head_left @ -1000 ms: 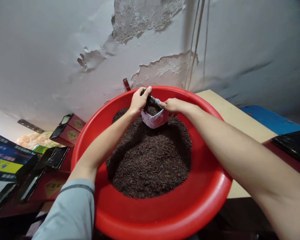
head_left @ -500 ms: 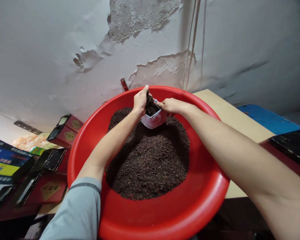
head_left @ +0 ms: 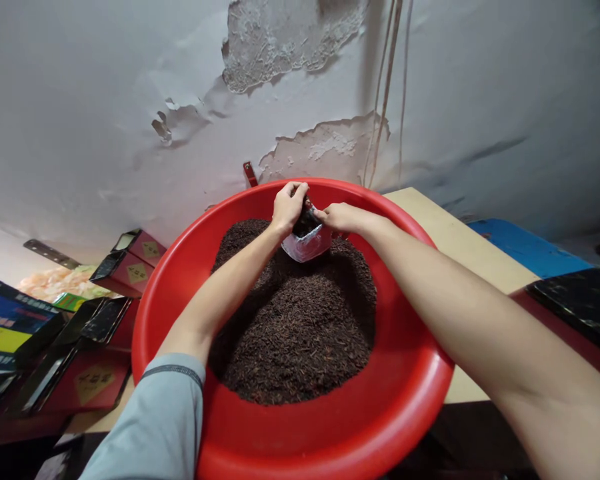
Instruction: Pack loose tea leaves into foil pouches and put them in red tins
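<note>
A big red basin (head_left: 305, 445) holds a mound of dark, dry, twisted strips that look like loose tea leaves (head_left: 300, 333). Over the far part of the mound is a small clear plastic container (head_left: 306, 248), tilted, with dark leaves inside. My right hand (head_left: 341, 217) grips its right rim with the thumb on top. At the container's upper left edge, my left hand (head_left: 289, 205) has its thumb and fingers drawn together over the opening. Whatever lies between those fingers is hidden.
Dark red boxes (head_left: 87, 380) with gold labels stand to the left, near a blue and yellow box (head_left: 10, 327). A pale tabletop (head_left: 430, 213) and a blue object (head_left: 525, 247) lie to the right. Behind the basin rises a peeling wall (head_left: 170, 60).
My left hand has turned over the container's mouth, its fingers now closing toward the thumb and covering more of the leaves. My right hand still grips the container, nearly unmoved.
</note>
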A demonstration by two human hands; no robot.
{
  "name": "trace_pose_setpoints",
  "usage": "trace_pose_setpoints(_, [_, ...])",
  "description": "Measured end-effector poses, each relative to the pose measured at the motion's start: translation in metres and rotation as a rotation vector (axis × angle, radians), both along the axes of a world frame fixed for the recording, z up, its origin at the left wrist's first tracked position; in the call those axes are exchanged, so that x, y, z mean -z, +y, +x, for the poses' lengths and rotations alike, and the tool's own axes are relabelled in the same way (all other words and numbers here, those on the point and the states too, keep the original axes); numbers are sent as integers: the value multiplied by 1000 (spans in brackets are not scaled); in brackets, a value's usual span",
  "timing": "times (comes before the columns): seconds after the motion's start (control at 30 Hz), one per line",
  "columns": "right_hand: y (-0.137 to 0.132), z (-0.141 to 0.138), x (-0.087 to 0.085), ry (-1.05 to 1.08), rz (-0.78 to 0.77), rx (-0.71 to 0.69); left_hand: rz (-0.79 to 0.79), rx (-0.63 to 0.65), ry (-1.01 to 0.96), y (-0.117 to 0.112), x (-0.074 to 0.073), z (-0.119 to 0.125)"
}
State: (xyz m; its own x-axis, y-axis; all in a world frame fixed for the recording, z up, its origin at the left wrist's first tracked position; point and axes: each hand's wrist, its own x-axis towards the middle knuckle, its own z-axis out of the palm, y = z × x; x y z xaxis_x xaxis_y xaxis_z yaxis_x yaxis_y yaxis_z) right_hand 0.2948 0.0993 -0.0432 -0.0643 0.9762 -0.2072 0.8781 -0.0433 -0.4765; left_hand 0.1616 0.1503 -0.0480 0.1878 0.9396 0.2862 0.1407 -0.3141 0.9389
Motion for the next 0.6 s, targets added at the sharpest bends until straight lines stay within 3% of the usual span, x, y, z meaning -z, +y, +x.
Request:
trace_pose_setpoints(0.17, [-3, 0, -2, -25, 20, 4, 347, 190, 515, -5, -5, -29])
trace_pose_setpoints(0.27, [-1, 0, -1, -24, 18, -1, 445, 133, 774, -17, 0, -62])
trace_pose_setpoints(0.37, [2, 0, 0, -27, 8, 5, 337, 9, 862, -37, 24, -94])
trace_pose_setpoints(0.53, [0, -1, 0, -49, 26, 20, -141, 184, 1290, -77, 71, -117])
trace_pose_setpoints(0.6, [-1, -2, 0, -61, 36, 18, -177, 156, 1397, -89, 79, -115])
